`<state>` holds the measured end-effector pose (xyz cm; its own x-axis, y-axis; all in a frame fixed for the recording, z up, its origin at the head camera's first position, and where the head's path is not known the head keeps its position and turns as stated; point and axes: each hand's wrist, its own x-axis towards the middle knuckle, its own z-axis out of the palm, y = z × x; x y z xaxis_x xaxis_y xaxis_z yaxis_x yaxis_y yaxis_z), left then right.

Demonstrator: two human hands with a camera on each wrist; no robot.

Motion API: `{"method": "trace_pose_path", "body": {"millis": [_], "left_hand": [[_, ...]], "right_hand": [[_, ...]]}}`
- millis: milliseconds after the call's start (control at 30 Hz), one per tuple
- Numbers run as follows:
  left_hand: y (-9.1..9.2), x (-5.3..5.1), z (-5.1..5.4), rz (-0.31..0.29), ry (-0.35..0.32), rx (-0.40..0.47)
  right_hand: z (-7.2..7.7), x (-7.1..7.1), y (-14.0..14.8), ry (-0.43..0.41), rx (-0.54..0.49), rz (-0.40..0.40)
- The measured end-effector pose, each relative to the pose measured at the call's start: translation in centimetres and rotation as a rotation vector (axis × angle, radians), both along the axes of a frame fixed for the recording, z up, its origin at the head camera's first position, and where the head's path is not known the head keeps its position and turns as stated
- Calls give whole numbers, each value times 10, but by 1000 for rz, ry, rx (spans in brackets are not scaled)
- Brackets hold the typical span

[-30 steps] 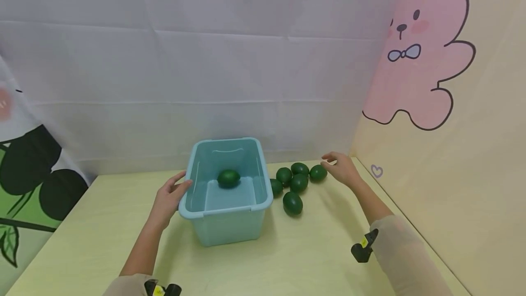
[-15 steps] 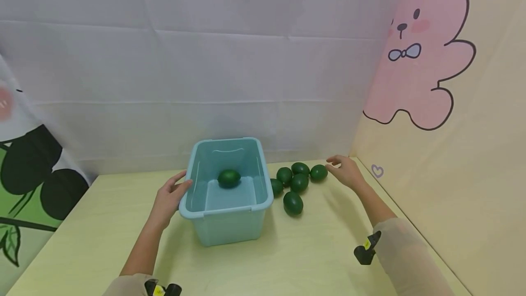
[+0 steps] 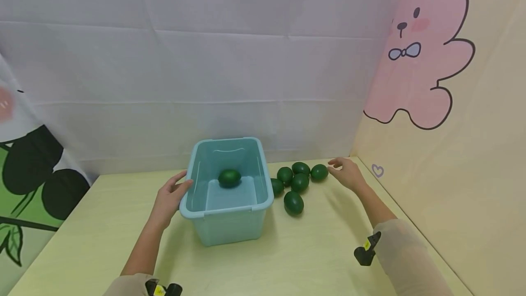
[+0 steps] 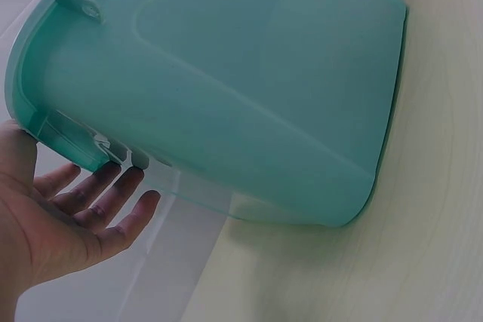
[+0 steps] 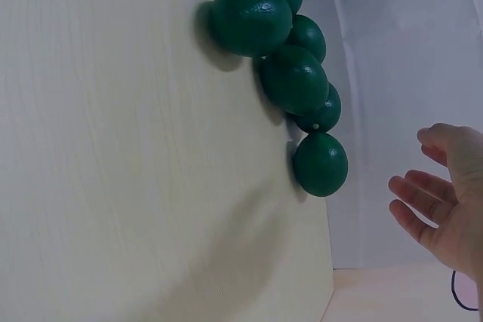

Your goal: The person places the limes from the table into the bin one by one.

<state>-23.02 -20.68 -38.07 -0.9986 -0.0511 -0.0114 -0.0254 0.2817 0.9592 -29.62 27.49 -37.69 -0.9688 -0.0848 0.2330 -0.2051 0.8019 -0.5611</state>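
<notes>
A light teal plastic bin (image 3: 226, 226) stands on the table with one dark green lime (image 3: 229, 178) inside. My left hand (image 3: 167, 199) holds the bin's left rim, its thumb over the top edge. Seen from the left wrist, the fingers (image 4: 130, 216) curl up under the rim beside the outer wall. To the right of the bin lie several glossy limes in a cluster, one (image 3: 293, 203) nearer the front. My right hand (image 3: 347, 173) hovers just right of the rightmost lime (image 5: 321, 164). Its fingers are loosely bent, and the right wrist view shows a gap between them and the fruit.
The pale yellow tabletop (image 3: 312, 259) spreads in front of the bin. Behind it hangs a white cloth wall (image 3: 172, 67). A cream wall panel (image 3: 485, 159) with a pink bear drawing borders the right side, close to the right arm.
My right hand has shifted slightly right and down, a little away from the rightmost lime. The left hand, the bin and the limes stay in place.
</notes>
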Motion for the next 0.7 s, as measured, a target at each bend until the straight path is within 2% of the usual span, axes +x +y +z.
{"method": "trace_pose_path", "body": {"millis": [267,700], "left_hand": [[0,-1,0,2,4,4],[1,0,1,6,-2,1]], "right_hand": [[-7,1,4,-46,-5,-18],[-14,0,7,-45,-17,-17]]}}
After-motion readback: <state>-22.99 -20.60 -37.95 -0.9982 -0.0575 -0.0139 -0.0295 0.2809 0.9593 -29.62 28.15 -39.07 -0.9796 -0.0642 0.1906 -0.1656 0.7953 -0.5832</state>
